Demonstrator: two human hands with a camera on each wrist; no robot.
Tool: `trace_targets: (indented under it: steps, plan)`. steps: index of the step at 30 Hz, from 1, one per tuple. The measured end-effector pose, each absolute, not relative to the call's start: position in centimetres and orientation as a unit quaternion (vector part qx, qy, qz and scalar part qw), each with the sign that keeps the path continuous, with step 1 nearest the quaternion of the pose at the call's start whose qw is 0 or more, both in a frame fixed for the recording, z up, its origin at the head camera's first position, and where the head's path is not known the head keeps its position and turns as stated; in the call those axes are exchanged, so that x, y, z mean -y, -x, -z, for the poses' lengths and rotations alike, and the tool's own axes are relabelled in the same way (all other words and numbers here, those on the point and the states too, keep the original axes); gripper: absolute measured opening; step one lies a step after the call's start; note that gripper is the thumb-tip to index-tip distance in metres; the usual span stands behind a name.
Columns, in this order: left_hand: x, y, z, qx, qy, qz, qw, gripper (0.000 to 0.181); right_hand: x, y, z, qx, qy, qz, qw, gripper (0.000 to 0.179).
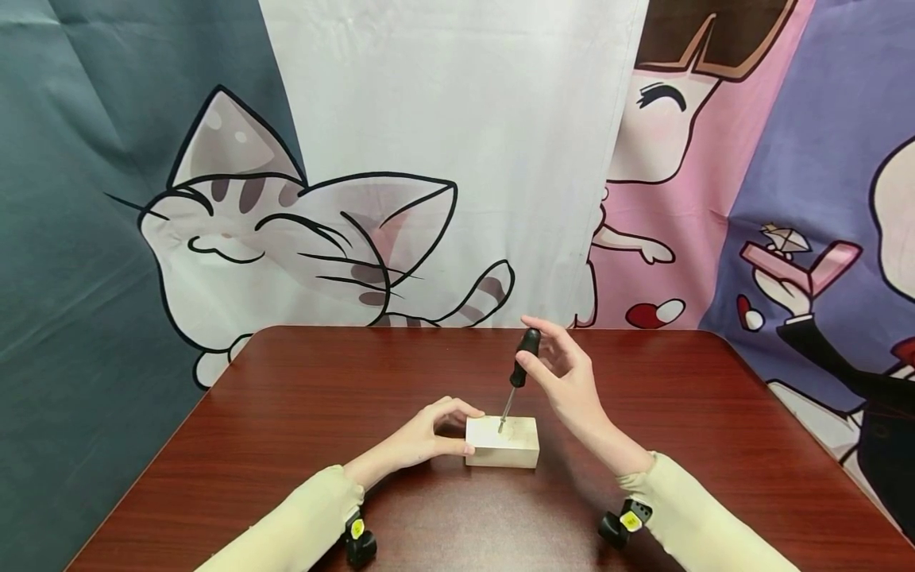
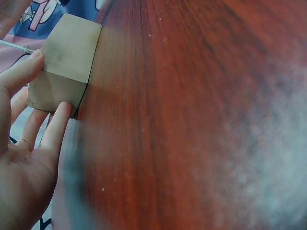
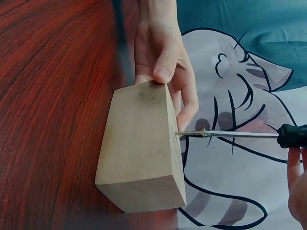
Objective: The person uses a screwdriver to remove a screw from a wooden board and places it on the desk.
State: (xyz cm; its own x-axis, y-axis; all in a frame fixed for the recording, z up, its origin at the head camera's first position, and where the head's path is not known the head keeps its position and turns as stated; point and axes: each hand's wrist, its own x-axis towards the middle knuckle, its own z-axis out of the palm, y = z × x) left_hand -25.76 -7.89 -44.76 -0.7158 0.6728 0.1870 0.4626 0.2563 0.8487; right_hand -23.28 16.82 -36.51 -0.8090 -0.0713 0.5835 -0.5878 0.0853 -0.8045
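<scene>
A pale wooden block (image 1: 503, 456) lies on the table, its long side toward me. My left hand (image 1: 425, 433) holds the block's left end, thumb at the near corner and fingers at the far one. Out of the block's top stands a brass-coloured screw (image 3: 191, 133), much of its thread showing. The tip of a screwdriver (image 1: 527, 359) with a black handle and steel shaft meets the screw head, tilted slightly to the right. With thumb and fingers my right hand (image 1: 568, 385) grips the handle near its upper part.
A glossy reddish-brown table (image 1: 322, 373) carries the block. Behind it hangs a cloth backdrop (image 1: 457, 95) printed with a cartoon cat and figures. Small black cameras (image 1: 360, 548) are strapped on both wrists over light sleeves.
</scene>
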Motion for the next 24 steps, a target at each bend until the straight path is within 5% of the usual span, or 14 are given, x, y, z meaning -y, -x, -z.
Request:
trace_targets:
  steps: [24]
  plan:
    - [7.91,25.82,44.8,-0.786,-0.364,-0.489,0.103,0.046,-16.33,23.34,36.47,0.681,-0.224,-0.66,0.224,0.042]
